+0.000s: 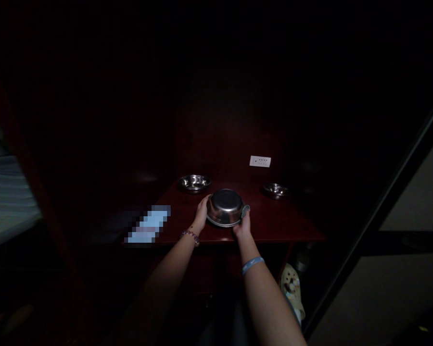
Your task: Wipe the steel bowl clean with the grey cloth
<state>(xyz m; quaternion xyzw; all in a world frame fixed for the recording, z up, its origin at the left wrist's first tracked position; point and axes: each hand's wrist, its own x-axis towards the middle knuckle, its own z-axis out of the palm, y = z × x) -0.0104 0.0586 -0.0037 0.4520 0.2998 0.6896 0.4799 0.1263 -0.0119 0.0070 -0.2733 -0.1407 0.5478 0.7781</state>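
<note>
1. A shiny metal bowl is held in the middle of the frame, just above the front part of a dark red table.
2. The bowl is tipped, so its round bottom is turned toward the camera.
3. The bowl's left rim is gripped by the left hand, with the fingers curled around the edge.
4. The bowl's right rim is gripped by the right hand, with the fingers wrapped over the edge and closed on it.
5. A beaded bracelet is worn on the left wrist, and a light blue band is worn on the right wrist.
6. A second metal bowl is set open side up at the back left of the table, well apart from the held bowl.
7. A third, smaller metal bowl is set at the back right of the table.
8. A white wall plate is seen on the dark wall behind the table, above the right bowl.
9. A blurred pale patch is seen at the left end of the table.
10. A pale shoe with holes is seen low down, below the table's right side.
11. The rest of the room is too dark to be made out.
</note>
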